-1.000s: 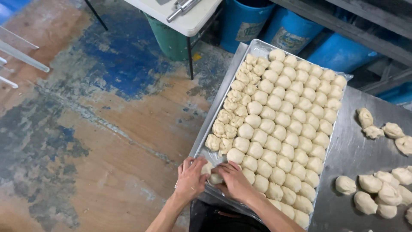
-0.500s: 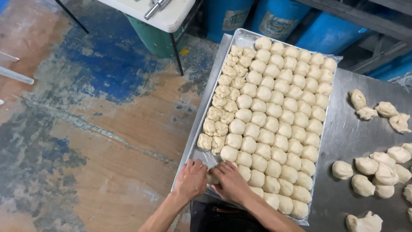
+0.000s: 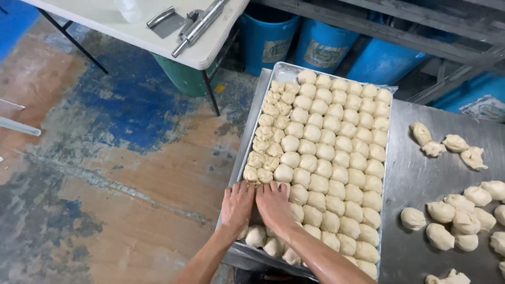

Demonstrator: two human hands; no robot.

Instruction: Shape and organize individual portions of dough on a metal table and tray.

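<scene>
Pale, rounded raw dough balls (image 3: 336,158) lie packed in close rows, touching one another, on a rectangular metal baking tray (image 3: 247,138). The rows fill the tray ahead of and to the right of both hands; several balls sit beneath the palms and just behind the wrists.

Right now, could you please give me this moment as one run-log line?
left hand: flat on pale round dough balls | right hand: same, beside it | rectangular metal tray: nearly full | steel table: loose dough pieces

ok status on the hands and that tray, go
Left hand, right hand flat on pale dough balls. Long metal tray nearly full. Nothing in the way.
</scene>
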